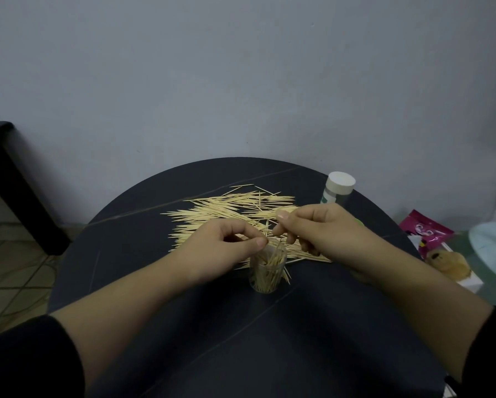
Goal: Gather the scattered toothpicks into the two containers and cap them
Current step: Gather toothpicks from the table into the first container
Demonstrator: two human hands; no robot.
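Over the open container (267, 278) at mid-worktop (132, 254), the left hand (226, 249) has its fingers (259, 242) pinched on toothpicks (267, 235) at the rim. The right hand (323, 229) curls round a few just above. Loose toothpicks (226, 211) fan out behind, and a capped container (338, 187) stands far right.

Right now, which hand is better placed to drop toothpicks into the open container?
Right, probably: the right hand pinches toothpicks directly over the open container; the left hand only sits at its rim.
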